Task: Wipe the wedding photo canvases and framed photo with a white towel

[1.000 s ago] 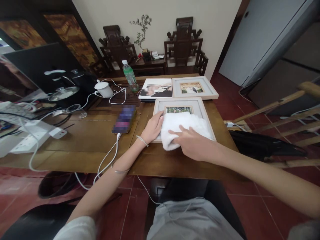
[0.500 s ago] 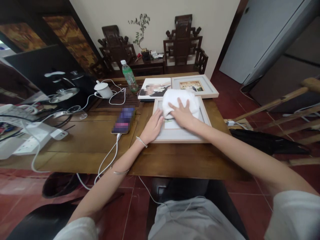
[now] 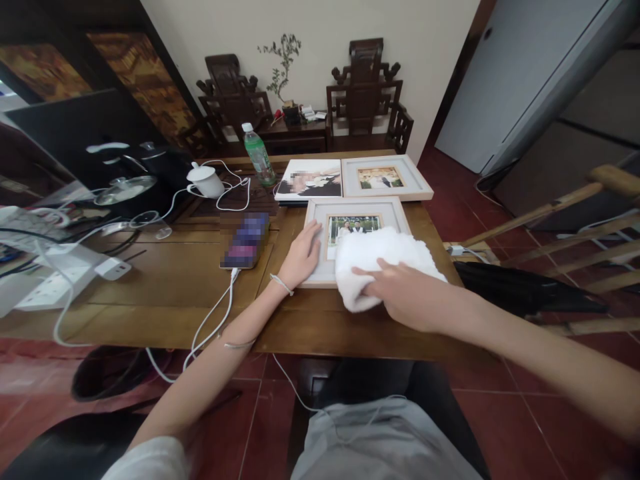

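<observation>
A light wood picture frame (image 3: pixel 403 215) with a photo of people outdoors lies flat on the wooden table (image 3: pixel 310 323). My left hand (image 3: pixel 303 253) rests along its left edge, fingers stretched out. A folded white towel (image 3: pixel 385 250) covers the frame's near right part and hangs over its near edge. My right hand (image 3: pixel 400 290) is closed on the towel, thumb side partly tucked under it. Behind lies a second picture frame (image 3: pixel 420 177) with a warm-toned photo. Beside that one is a photo album (image 3: pixel 313 177) with a white and black cover.
A phone (image 3: pixel 247 240) on a white charging cable lies left of my left hand. Farther left are a green-labelled bottle (image 3: pixel 259 155), a lidded white cup (image 3: pixel 205 180), a glass-lidded pot (image 3: pixel 125 190) and a power strip (image 3: pixel 63 273). A wooden chair (image 3: pixel 540 213) stands at the right.
My right hand has drawn the towel from the frame's upper middle towards me and to the right, uncovering the photo. My left hand stays at the left edge.
</observation>
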The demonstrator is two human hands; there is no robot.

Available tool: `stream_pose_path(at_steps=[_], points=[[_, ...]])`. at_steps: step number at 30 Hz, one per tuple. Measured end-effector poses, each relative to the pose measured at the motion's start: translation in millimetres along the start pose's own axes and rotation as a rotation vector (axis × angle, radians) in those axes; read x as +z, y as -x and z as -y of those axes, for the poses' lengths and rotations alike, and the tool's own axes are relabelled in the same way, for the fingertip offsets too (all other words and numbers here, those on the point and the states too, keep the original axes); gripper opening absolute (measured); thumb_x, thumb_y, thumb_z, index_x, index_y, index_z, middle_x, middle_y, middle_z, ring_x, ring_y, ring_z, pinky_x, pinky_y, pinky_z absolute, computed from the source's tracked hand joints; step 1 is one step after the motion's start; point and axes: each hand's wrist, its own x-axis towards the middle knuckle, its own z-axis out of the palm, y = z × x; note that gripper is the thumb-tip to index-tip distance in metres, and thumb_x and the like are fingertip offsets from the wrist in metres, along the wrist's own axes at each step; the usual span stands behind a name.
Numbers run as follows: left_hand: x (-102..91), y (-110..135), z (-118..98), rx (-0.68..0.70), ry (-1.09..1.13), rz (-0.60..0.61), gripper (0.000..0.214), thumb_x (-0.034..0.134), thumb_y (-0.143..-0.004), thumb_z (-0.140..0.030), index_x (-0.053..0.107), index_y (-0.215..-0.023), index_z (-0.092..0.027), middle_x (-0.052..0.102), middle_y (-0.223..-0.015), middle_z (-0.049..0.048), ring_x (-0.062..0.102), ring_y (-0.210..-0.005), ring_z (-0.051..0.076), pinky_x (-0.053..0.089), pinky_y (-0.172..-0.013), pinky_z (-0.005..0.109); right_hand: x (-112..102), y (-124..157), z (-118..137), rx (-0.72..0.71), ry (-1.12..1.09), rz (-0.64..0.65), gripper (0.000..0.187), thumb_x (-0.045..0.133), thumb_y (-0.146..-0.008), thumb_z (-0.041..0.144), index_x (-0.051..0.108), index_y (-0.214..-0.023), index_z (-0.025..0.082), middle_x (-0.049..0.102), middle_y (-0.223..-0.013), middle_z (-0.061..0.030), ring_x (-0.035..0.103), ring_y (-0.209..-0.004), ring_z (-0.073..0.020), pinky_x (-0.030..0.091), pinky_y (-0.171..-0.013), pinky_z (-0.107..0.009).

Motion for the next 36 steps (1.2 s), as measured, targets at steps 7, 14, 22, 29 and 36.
stream_pose_path(at_steps=[7, 14, 22, 29, 36], points=[[2.9, -1, 21, -0.157, 0.096, -0.098, 0.057, 0.055, -0.084, -0.017, 0.04, -0.14, -0.016, 0.044, -0.147, 0.0158, 0.036, -0.14, 0.029, 0.024, -0.118, 0.05, 31, 36, -21, 0.096, 0.032, -0.184, 0.053, 0.043, -0.067, -0.003, 0.073, -0.102, 0.023, 0.041, -0.15, -0.0001, 0.037, -0.136, -0.0411, 0.041, -0.099, -0.066], [-0.1, -10, 16, -0.484, 0.505, -0.072, 0.071, 0.059, -0.081, -0.008, 0.03, -0.145, -0.014, 0.049, -0.143, 0.0176, 0.051, -0.13, 0.027, 0.039, -0.111, 0.047, 60, 50, -98, 0.252, -0.045, -0.358, 0.056, 0.041, -0.068, -0.004, 0.07, -0.109, 0.02, 0.035, -0.154, -0.002, 0.033, -0.14, -0.0316, 0.042, -0.108, -0.051], [-30.5, -12, -15, -0.955, 0.914, 0.144, 0.023, 0.062, -0.088, -0.025, 0.068, -0.105, -0.011, 0.075, -0.095, 0.0145, 0.073, -0.085, 0.023, 0.062, -0.076, 0.031, 75, 60, -89, 0.087, -0.17, -0.457, 0.056, 0.035, -0.064, -0.007, 0.066, -0.104, 0.019, 0.038, -0.153, -0.0057, 0.017, -0.145, -0.0235, 0.029, -0.115, -0.054], [-29.1, -14, -36, -0.997, 0.832, -0.037, 0.02, 0.057, -0.092, -0.025, 0.069, -0.097, -0.01, 0.075, -0.076, 0.0087, 0.072, -0.066, 0.019, 0.059, -0.06, 0.025, 83, 64, -86, 0.039, -0.236, -0.553, 0.044, 0.035, -0.067, -0.008, 0.065, -0.085, 0.018, 0.042, -0.15, -0.009, 0.016, -0.145, -0.0256, 0.03, -0.113, -0.059], [-100.4, -24, -59, -1.124, 0.809, -0.147, 0.025, 0.051, -0.094, -0.022, 0.067, -0.104, -0.006, 0.074, -0.07, 0.0097, 0.07, -0.054, 0.021, 0.06, -0.054, 0.029, 88, 78, -92, -0.039, -0.275, -0.792, 0.032, 0.039, -0.072, -0.008, 0.057, -0.072, 0.018, 0.041, -0.15, -0.0102, 0.027, -0.143, -0.0294, 0.034, -0.111, -0.061]])
